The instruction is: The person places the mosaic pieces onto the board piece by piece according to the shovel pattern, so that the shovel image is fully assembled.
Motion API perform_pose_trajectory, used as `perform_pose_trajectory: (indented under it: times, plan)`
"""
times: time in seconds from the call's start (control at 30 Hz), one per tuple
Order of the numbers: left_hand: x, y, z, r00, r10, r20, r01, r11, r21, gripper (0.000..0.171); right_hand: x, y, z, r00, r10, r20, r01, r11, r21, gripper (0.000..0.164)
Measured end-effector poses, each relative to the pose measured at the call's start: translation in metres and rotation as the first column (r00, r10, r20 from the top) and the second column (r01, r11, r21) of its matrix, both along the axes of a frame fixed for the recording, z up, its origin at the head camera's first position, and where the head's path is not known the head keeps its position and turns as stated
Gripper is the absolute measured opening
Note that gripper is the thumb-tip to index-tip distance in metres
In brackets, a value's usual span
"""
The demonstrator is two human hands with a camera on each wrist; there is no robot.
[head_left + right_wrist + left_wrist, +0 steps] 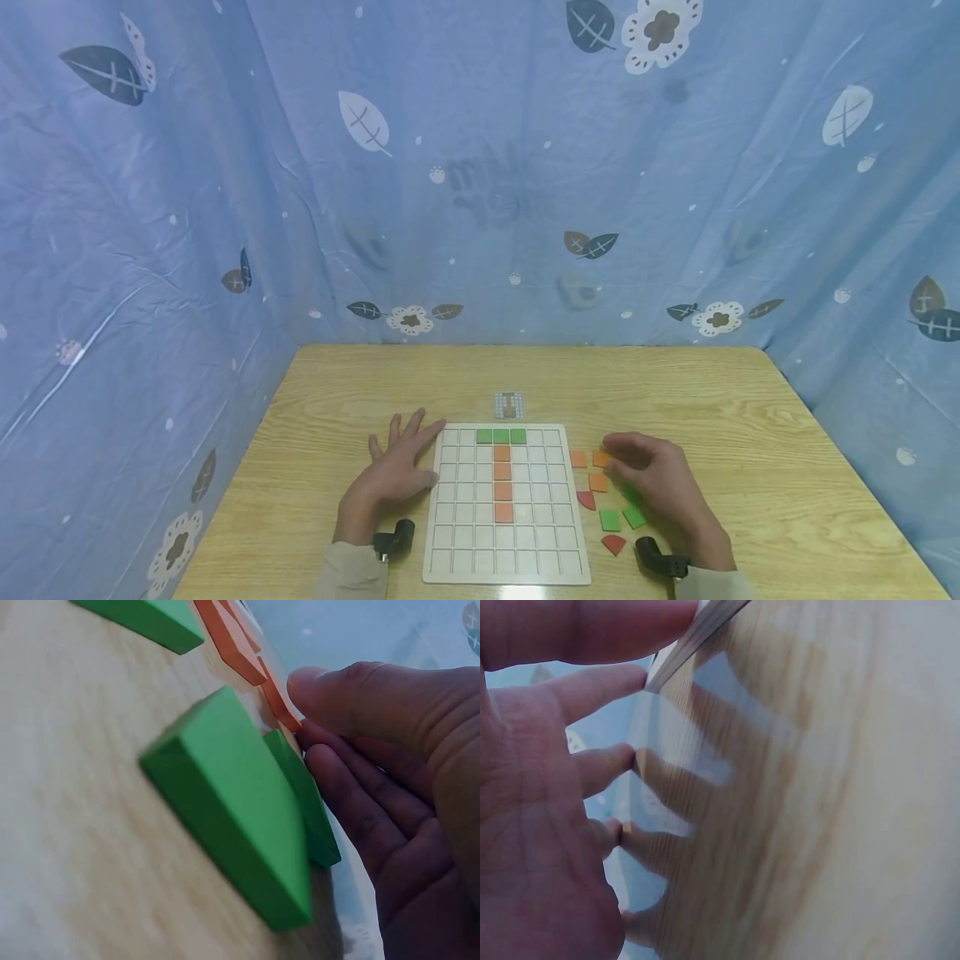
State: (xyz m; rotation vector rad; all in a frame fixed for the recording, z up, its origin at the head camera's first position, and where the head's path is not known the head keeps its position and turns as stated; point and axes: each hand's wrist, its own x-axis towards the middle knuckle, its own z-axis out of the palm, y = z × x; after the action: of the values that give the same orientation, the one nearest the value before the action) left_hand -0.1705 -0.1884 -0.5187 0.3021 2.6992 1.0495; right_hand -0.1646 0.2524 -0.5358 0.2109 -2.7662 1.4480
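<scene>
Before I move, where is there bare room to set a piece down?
On the table, bare wood lies right of the right hand, left of the left hand, and between the card and the curtain. The board has two bare rows nearest the person. Crowded: between board and right hand, with loose orange tiles, green tiles and red wedges.

Head cam: up high, set back, facing forward and down. Covers the white board (543, 537), most of the table (637, 379), blue cloth (465, 183) behind. Left wrist cam: tight, low, past the left hand (397, 471) to the board edge. Right wrist cam: tight, tilted, across green tiles (232, 802) to the right hand (660, 479). Head overlaps left on board edge, right on tiles.
</scene>
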Motion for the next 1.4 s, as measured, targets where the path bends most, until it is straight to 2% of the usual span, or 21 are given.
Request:
perform_pose_trajectory:
  times: [0.33, 0.5, 0.83, 1.1, 1.4]
  plan:
    - [0.000, 0.000, 0.000, 1.000, 0.003, -0.005, -0.003, 1.000, 0.002, 0.092, 0.000, -0.002, -0.001, 1.000, -0.012, 0.011, 0.012, 0.999, 0.032, 0.031]
    - [0.001, 0.000, 0.001, 1.000, 0.000, -0.004, 0.000, 1.000, 0.005, 0.093, 0.001, -0.004, 0.001, 1.000, -0.018, 0.025, 0.018, 1.000, 0.018, 0.030]
    - [0.001, 0.001, 0.002, 1.000, 0.005, -0.009, -0.005, 1.000, 0.003, 0.093, -0.001, -0.004, -0.002, 0.999, -0.032, -0.024, 0.034, 0.997, 0.070, 0.029]
    - [0.002, 0.001, 0.001, 1.000, 0.005, -0.005, -0.005, 1.000, 0.001, 0.092, 0.002, -0.004, 0.007, 0.996, -0.048, 0.074, 0.049, 0.999, -0.015, 0.033]
    - [0.002, 0.001, 0.003, 1.000, 0.012, 0.001, -0.012, 1.000, -0.002, 0.093, 0.012, -0.006, 0.025, 0.998, 0.007, -0.064, -0.006, 1.000, 0.024, 0.030]
